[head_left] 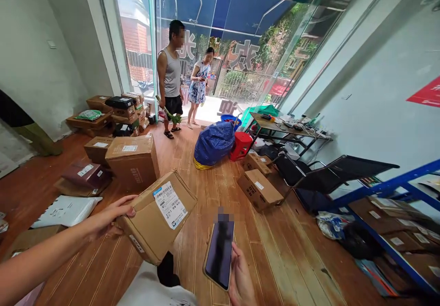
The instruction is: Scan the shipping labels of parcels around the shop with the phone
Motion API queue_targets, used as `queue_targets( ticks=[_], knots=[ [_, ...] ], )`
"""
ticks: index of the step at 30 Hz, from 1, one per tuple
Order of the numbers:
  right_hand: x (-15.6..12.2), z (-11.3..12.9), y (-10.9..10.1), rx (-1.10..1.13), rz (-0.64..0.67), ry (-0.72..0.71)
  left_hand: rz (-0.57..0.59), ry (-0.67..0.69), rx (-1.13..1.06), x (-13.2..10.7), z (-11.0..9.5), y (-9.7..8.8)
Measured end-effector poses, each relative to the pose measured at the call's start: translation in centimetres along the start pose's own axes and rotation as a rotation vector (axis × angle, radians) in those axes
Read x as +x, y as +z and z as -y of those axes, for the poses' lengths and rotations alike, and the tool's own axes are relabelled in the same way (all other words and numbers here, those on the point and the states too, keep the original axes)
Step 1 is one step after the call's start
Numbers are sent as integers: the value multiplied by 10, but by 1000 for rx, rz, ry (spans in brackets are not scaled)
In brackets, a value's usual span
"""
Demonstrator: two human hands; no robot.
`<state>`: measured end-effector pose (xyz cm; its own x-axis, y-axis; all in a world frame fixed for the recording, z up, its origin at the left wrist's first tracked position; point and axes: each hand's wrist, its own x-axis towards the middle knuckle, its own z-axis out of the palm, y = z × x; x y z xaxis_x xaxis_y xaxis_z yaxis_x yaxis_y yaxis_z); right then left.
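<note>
My left hand (109,218) grips the near left corner of a small cardboard box (156,216) with a white shipping label, held tilted above the wooden floor. Lower right of it, my right hand (241,281) holds a smartphone (219,253) upright with a dark screen, just right of the box. Box and phone do not touch.
Cardboard boxes (132,159) and a white mailer bag (67,210) lie on the floor to the left. A blue sack (213,143), a red stool (240,145), more boxes (258,189), a black chair (330,175) and a blue shelf rack (395,214) stand right. Two people (172,74) stand at the glass doorway.
</note>
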<state>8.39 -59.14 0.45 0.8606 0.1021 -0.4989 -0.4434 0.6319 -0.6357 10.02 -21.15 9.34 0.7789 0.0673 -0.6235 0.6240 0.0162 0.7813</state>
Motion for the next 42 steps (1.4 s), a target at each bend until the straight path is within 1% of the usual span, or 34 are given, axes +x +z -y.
queue_targets(
  ticks=[3, 7, 12, 15, 18, 20, 23, 26, 29, 31, 32, 35, 39, 42],
  knots=[
    [29, 19, 9, 67, 10, 82, 16, -5, -3, 32, -20, 11],
    [75, 44, 27, 142, -29, 15, -21, 11, 45, 87, -47, 23],
    [148, 81, 55, 83, -44, -15, -24, 1, 6, 155, -94, 36],
    [193, 104, 80, 24, -17, -74, -31, 19, 18, 195, -125, 38],
    [233, 126, 106, -38, -6, -110, -14, 18, 18, 237, -153, 36],
    [257, 136, 119, -60, -32, -119, 10, 18, 14, 264, -171, 35],
    [286, 147, 130, -59, -100, -119, 36, 19, -5, 295, -195, 36],
    [308, 158, 134, -63, -98, -93, 49, 3, -8, 314, -215, 38],
    [320, 176, 140, -76, -32, 10, 68, 7, -1, 328, -226, 39],
    [325, 192, 149, -113, 66, 69, 75, 6, 8, 334, -229, 41],
    [327, 200, 155, -140, 126, 77, 72, 5, 11, 337, -230, 42],
    [331, 219, 174, -242, 303, 55, 31, 12, 26, 343, -230, 47],
    [339, 231, 196, -358, 492, 48, 4, 10, 35, 347, -229, 54],
    [345, 233, 205, -402, 553, 62, 6, -6, 41, 349, -228, 58]
  ],
)
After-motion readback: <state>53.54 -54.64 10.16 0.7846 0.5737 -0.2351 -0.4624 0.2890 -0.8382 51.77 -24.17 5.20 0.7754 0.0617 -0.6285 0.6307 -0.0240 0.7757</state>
